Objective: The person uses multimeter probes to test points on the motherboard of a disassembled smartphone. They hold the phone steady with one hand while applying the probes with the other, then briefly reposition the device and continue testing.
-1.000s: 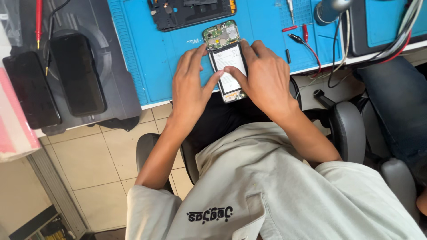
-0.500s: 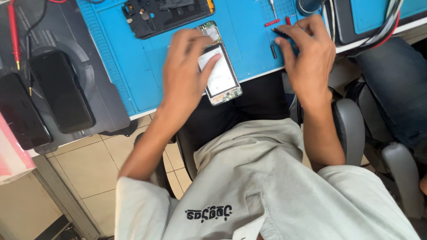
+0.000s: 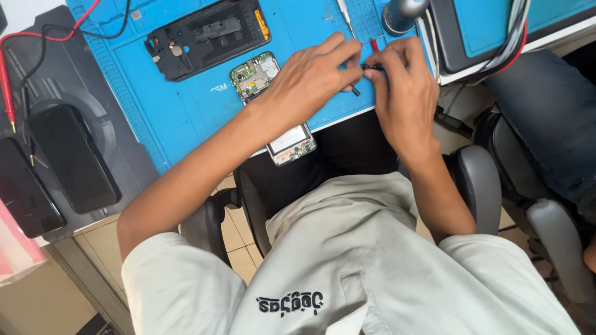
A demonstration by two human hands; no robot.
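On the blue work mat (image 3: pixel 186 111) at the table edge, I see both hands meeting over a small dark tool (image 3: pixel 371 66), a thin slender piece whose exact kind I cannot make out. My left hand (image 3: pixel 310 77) reaches across the mat with its fingers (image 3: pixel 344 53) pinched on one end of the tool. My right hand (image 3: pixel 403 80) comes from the other side, its fingers (image 3: pixel 385 65) closed on the same piece, so the two hands touch there. A thin dark tip (image 3: pixel 354 90) pokes out just below the left hand; whether it belongs to the same tool I cannot tell.

Under my left forearm lies an opened phone (image 3: pixel 273 105), its green circuit board bare at the top end and its lower end hanging past the mat edge toward my lap. Just beyond it, further up the mat, rests a black phone frame (image 3: pixel 208 37). Well apart to the left, two dark phones (image 3: pixel 71 158) lie face up on a grey pad, beside a red probe lead (image 3: pixel 7 87). A grey cylindrical stand (image 3: pixel 402 13) sits just above the hands.
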